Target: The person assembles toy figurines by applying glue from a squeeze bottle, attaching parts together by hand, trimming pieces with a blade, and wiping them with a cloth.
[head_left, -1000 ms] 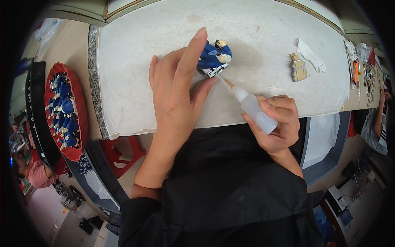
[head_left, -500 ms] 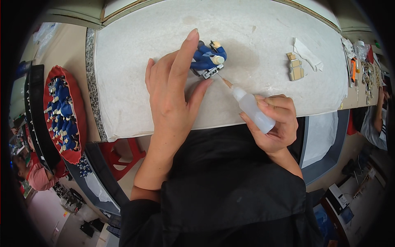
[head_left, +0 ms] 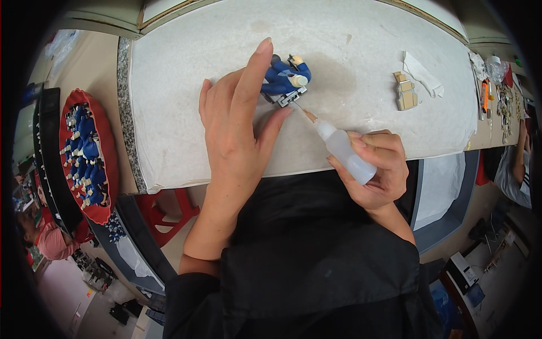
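In my right hand is a translucent white squeeze bottle, gripped between thumb and fingers. Its thin needle tip points up and left to the grey part at the figurine's lower end. The small figurine, blue-clothed with a cream head, is at my left hand. That hand's thumb lies beside the grey part and its index finger stretches up past the figurine's left side. Fingers behind the figurine are partly hidden, but the hand seems to hold it. Whether the needle touches the grey part is too fine to tell.
White paper covers the worktable. To the right lie a beige block-like part and a crumpled white cloth. An orange-handled cutter is further right. A red tray of several blue figurines stands left. Other people sit on both sides.
The bottle and my right hand have shifted very slightly up and left, bringing the tip a little nearer the figurine's grey part. My left hand stays nearly still.
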The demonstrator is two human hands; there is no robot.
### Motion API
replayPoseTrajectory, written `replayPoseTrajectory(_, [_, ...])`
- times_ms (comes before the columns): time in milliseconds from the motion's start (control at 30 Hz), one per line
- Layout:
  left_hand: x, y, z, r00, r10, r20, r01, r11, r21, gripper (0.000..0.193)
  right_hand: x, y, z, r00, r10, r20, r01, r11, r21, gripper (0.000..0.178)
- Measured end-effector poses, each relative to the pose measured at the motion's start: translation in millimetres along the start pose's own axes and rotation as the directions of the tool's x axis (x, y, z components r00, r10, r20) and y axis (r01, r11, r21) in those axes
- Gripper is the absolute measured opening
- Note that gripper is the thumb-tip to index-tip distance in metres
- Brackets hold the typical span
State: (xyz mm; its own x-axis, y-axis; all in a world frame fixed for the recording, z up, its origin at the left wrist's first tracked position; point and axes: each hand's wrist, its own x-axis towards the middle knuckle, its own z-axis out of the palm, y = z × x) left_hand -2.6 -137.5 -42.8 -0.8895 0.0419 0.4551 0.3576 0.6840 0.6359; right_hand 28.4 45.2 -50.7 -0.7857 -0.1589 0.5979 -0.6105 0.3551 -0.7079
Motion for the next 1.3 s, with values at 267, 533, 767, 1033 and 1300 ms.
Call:
replayPoseTrajectory(267, [-0.1, 0.1, 0.2, 1.0, -0.001, 0.006, 0.001, 1.0, -0.002, 0.076, -3.1, 1.8, -0.4, 0.999, 0.022, -0.025, -0.022, 1.0, -0.012, 0.043])
replayPoseTrajectory(533, [0.5, 0.1, -0.1, 1.0, 0.005, -0.003, -0.005, 1.0, -0.002, 0.077, -2.5, 1.2, -1.2, 0.999, 0.035, -0.005, -0.035, 0.999, -0.024, 0.043])
replayPoseTrajectory(767, [0.8, 0.0, -1.0, 1.0, 0.0, 0.001, 0.0, 1.0, -0.003, 0.077, -2.4, 1.5, 1.6, 0.999, 0.029, -0.018, -0.03, 0.999, -0.035, 0.043])
replayPoseTrajectory(1033, [0.8, -0.8, -1.2, 1.0, 0.007, -0.008, -0.007, 1.0, -0.007, 0.076, -1.2, -0.2, 2.0, 0.999, 0.033, -0.017, -0.034, 0.999, -0.042, 0.043])
replayPoseTrajectory(1300, [0.8, 2.0, 2.0, 1.0, 0.009, -0.004, -0.01, 1.0, -0.008, 0.075, -3.2, 2.9, -9.8, 0.997, 0.038, -0.063, -0.037, 0.999, 0.009, 0.04])
